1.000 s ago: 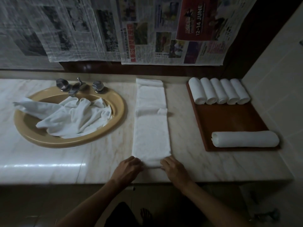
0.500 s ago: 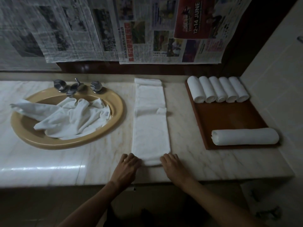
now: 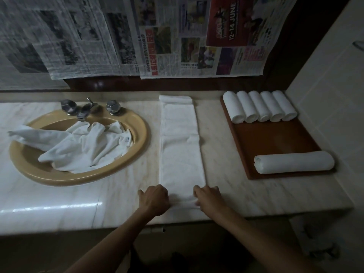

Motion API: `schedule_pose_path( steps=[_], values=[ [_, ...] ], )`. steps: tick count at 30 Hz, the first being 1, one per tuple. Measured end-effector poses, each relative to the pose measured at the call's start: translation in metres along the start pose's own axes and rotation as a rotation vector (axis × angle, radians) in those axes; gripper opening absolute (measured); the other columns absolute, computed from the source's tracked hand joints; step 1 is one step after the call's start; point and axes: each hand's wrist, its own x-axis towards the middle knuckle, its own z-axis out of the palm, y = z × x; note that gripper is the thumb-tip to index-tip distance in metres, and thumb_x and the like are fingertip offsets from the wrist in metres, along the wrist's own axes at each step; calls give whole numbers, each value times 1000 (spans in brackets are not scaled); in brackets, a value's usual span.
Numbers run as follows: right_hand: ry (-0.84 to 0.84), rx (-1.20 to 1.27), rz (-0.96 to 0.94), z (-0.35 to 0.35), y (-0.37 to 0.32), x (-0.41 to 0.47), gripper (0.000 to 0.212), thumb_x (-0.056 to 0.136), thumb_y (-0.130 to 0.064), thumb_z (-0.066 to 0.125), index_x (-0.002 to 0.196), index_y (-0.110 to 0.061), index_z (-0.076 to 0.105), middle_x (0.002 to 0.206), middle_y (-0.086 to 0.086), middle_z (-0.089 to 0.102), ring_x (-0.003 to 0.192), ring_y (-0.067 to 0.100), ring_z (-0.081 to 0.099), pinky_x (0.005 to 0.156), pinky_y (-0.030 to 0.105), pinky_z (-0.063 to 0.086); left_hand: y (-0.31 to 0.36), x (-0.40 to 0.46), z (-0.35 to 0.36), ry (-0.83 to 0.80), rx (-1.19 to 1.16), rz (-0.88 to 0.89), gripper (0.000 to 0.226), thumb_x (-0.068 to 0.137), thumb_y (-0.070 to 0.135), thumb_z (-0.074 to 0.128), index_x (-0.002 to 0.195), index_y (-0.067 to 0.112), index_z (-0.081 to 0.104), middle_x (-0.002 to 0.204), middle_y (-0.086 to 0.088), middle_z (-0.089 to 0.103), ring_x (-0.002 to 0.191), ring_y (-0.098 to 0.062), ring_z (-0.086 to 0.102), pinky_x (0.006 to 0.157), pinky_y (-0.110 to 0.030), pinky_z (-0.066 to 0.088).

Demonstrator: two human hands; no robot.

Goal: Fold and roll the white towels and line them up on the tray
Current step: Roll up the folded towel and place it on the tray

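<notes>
I am gripping the near end of the folded towel [image 3: 182, 154] with my left hand [image 3: 154, 200] and right hand [image 3: 208, 200], fingers curled around it, tray [image 3: 275, 138] lying at two o'clock.

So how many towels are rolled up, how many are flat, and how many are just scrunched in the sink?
Rolled towels on the tray: 6, a row of five plus one long roll
Folded flat strip on the counter: 1, the folded towel, its near end held by the left hand and right hand
Scrunched towels in the sink: a pile, number unclear
Total countable: 7
</notes>
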Motion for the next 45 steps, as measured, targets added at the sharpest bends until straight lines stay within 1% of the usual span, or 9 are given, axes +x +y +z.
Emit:
schedule_pose_path(
  steps=[5,9,14,17,22,31,35,39,45],
  values=[
    [142,64,98,4,-16,0,6,93,-8,65,97,-13,65,103,5,61,90,18,61,75,28,50,29,1,1,123,-85,-84,12,90,1,57,84,7,65,83,-6,64,70,-17,61,61,-26,46],
    [365,150,-42,33,-17,-22,21,69,0,77,68,-18,66,72,-1,62,65,14,61,52,23,50,21,-17,21,165,-83,61,21,91,1,56,100,12,72,101,-2,67,80,-12,63,64,-19,44],
    [482,153,-127,63,-9,-41,21,85,-17,69,102,-5,75,104,8,72,101,24,68,91,30,53,-3,-38,43,264,-173,322,15,84,10,62,89,20,73,91,3,68,79,-13,63,60,-21,49],
    [468,210,-173,63,-4,-39,35,73,-10,85,105,-4,75,107,9,71,104,25,69,88,33,57,-9,-38,43,360,-100,460,26,88,30,49,88,20,73,91,2,67,78,-14,62,57,-25,53],
    [455,131,-262,55,8,-25,31,87,-4,50,109,-4,71,107,9,68,100,24,63,92,33,53,-17,-21,49,393,45,564,20,85,19,53,92,16,70,95,-3,61,82,-21,56,66,-32,52],
    [248,252,-151,40,3,-17,34,68,8,68,94,-14,69,87,2,62,80,25,63,62,28,50,-14,-13,35,152,69,481,41,51,6,86,83,26,70,84,7,61,73,-12,55,62,-21,49],
    [128,218,-44,20,-3,-5,36,87,6,56,117,-9,70,114,8,65,107,26,61,86,30,48,-3,-3,15,4,146,369,16,95,22,57,109,23,66,106,2,64,98,-17,58,87,-27,38],
    [32,151,137,-2,-12,14,19,94,-8,60,109,-7,71,114,13,66,105,29,65,87,34,53,22,17,-4,-38,245,137,24,93,33,61,108,15,62,106,-4,67,102,-23,62,101,-41,35],
    [261,205,171,11,-29,11,18,100,-6,52,109,-10,67,114,8,65,101,20,62,83,24,48,46,23,-13,31,0,-77,9,87,-1,62,84,7,60,89,-9,64,83,-26,65,65,-32,45]
  ],
)
